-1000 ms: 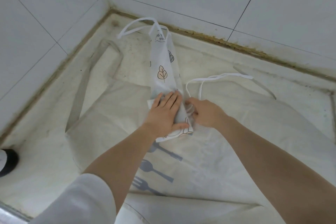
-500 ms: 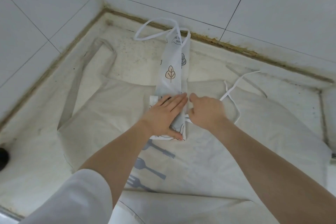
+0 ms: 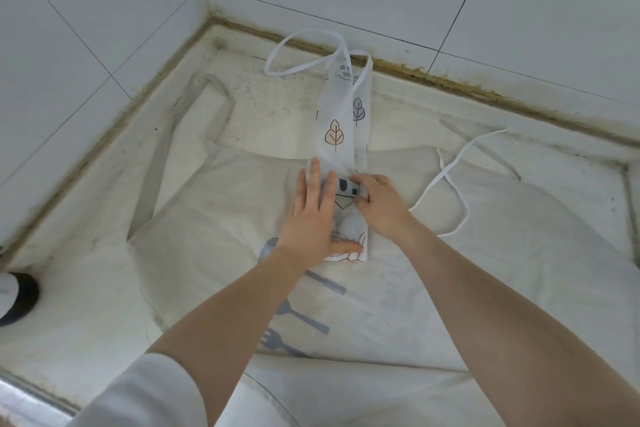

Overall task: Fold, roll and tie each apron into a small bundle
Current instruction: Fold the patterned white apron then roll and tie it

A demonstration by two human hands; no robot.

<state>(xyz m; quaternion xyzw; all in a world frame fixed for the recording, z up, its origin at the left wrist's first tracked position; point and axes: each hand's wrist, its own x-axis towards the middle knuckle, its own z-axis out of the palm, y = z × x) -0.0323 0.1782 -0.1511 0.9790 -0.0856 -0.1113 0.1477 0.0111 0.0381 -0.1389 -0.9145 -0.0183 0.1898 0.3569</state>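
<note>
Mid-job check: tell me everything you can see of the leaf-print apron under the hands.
The leaf-print apron is thin white cloth with outlined leaves, folded into a long narrow strip running away from the person toward the tiled wall. Its white neck loop lies at the far end; a white tie trails to the right. The near end looks folded over. The left hand presses flat on it and the right hand holds the fold with curled fingers. It lies on a larger cream apron with a cutlery print.

Head camera looks steeply down, close overhead.
</note>
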